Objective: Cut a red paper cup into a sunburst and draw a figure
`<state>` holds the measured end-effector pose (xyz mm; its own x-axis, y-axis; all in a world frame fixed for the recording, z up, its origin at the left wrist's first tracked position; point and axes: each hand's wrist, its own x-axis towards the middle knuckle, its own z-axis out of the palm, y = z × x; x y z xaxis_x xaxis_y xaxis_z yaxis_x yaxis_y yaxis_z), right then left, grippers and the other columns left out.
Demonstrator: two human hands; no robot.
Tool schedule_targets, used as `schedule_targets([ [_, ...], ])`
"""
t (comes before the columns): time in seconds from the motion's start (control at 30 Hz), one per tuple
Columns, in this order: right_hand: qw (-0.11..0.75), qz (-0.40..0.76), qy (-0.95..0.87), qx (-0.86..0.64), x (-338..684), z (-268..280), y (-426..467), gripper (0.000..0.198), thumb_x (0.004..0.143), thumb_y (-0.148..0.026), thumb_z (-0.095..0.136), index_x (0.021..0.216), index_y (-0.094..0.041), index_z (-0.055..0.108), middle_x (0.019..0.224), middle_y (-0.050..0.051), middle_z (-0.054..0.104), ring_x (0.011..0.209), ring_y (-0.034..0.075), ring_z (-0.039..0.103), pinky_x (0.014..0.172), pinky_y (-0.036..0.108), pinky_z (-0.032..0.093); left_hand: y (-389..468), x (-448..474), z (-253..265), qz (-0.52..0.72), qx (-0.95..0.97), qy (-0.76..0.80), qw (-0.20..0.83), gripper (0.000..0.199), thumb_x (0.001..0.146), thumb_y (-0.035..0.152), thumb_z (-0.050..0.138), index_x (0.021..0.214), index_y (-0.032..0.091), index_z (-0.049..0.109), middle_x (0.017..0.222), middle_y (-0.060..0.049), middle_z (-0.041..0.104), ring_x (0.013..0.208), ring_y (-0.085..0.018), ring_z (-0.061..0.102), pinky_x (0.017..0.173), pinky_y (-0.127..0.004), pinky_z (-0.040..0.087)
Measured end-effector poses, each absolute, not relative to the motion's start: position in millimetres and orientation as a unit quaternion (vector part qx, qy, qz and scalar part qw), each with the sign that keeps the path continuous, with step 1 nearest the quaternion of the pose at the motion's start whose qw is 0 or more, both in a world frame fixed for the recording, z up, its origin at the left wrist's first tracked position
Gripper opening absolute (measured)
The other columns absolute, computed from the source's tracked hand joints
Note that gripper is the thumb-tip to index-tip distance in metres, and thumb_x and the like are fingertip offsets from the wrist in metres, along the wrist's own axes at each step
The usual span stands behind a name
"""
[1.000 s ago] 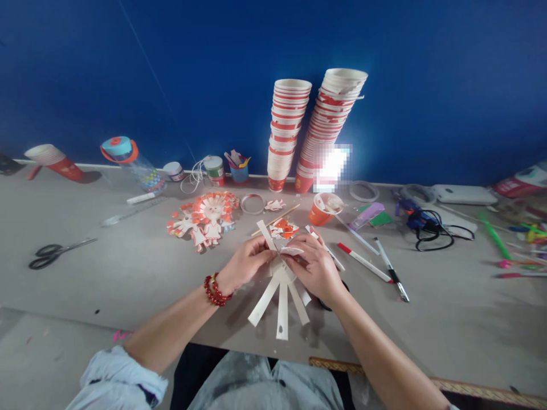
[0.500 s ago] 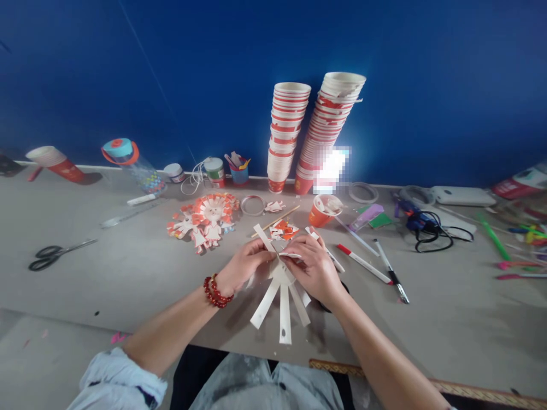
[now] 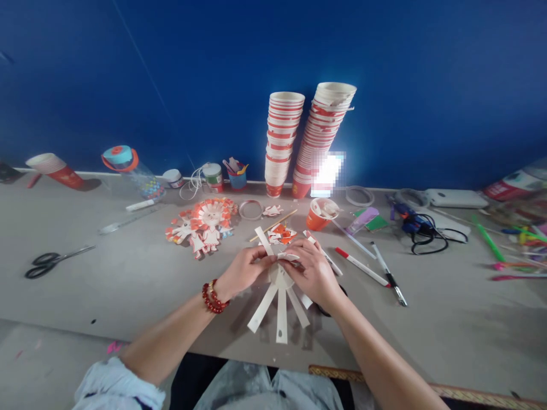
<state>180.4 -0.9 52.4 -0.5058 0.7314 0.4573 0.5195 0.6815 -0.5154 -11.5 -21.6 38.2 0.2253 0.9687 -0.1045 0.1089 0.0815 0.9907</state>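
Between my hands is a white paper cup cut into strips (image 3: 282,310) that fan out from a round middle; several strips spread toward me. My left hand (image 3: 245,267), with red beads at the wrist, is closed on it, and one strip sticks up past the fingers. My right hand (image 3: 314,270) pinches a curled strip at the upper side, fingers pressed together. Just beyond my hands lie red and white paper scraps (image 3: 282,233) and a thin wooden stick (image 3: 276,225). Black scissor handles (image 3: 323,310) show partly under my right forearm.
Two tall stacks of paper cups (image 3: 285,142) stand by the blue wall. A cup of scraps (image 3: 322,213) sits before them. Paper figures (image 3: 209,222) and scissors (image 3: 53,262) lie left. Right are a red marker (image 3: 363,267), a pen (image 3: 388,273) and a corded glue gun (image 3: 421,225).
The view has shifted slightly. My fingers have moved a little on the strip at the top of the cut cup; both hands keep hold of it.
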Motion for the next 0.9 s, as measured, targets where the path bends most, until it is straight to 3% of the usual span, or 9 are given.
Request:
schedule_targets([
  [0.2, 0.334, 0.163, -0.848, -0.377, 178.6, 50.1, -1.1, 0.005, 0.089, -0.020, 0.059, 0.085, -0.023, 0.062, 0.084, 0.004, 0.067, 0.089, 0.024, 0.062, 0.107, 0.057, 0.030, -21.8, -8.4, 32.1, 0.407, 0.500, 0.476, 0.598, 0.031, 0.082, 0.043, 0.066, 0.095, 0.016, 0.073, 0.085, -0.004, 0.071, 0.084, -0.021, 0.062, 0.077, -0.030, 0.046],
  [0.33, 0.329, 0.168, -0.850, -0.375, 178.3, 50.6, -1.2, 0.007, 0.088, -0.018, 0.060, 0.085, -0.024, 0.061, 0.083, 0.003, 0.068, 0.090, 0.025, 0.062, 0.109, 0.058, 0.027, -22.1, -7.2, 33.9, 0.411, 0.494, 0.472, 0.604, 0.027, 0.081, 0.041, 0.066, 0.091, 0.016, 0.073, 0.088, -0.005, 0.072, 0.091, -0.023, 0.062, 0.080, -0.030, 0.046],
  [0.67, 0.323, 0.166, -0.853, -0.376, 178.5, 51.8, -0.4, 0.008, 0.088, -0.019, 0.060, 0.084, -0.025, 0.062, 0.083, 0.003, 0.070, 0.091, 0.024, 0.063, 0.108, 0.056, 0.030, -23.1, -0.7, 40.2, 0.438, 0.449, 0.460, 0.628, 0.031, 0.075, 0.043, 0.071, 0.092, 0.016, 0.073, 0.085, -0.005, 0.072, 0.086, -0.023, 0.063, 0.080, -0.033, 0.048],
  [0.77, 0.323, 0.165, -0.851, -0.379, 179.9, 50.3, 1.1, 0.007, 0.088, -0.019, 0.060, 0.087, -0.025, 0.064, 0.086, 0.003, 0.070, 0.095, 0.025, 0.063, 0.110, 0.058, 0.027, -23.7, 0.3, 42.0, 0.440, 0.444, 0.447, 0.640, 0.027, 0.077, 0.038, 0.069, 0.094, 0.016, 0.073, 0.083, -0.005, 0.070, 0.081, -0.021, 0.061, 0.075, -0.030, 0.047],
  [0.9, 0.331, 0.159, -0.849, -0.379, 181.3, 47.7, 2.5, 0.008, 0.089, -0.020, 0.059, 0.091, -0.025, 0.066, 0.090, 0.005, 0.070, 0.097, 0.026, 0.062, 0.110, 0.061, 0.025, -25.6, -2.1, 39.0, 0.413, 0.459, 0.475, 0.627, 0.019, 0.077, 0.030, 0.067, 0.089, 0.015, 0.070, 0.073, -0.001, 0.064, 0.060, -0.012, 0.050, 0.056, -0.023, 0.037],
])
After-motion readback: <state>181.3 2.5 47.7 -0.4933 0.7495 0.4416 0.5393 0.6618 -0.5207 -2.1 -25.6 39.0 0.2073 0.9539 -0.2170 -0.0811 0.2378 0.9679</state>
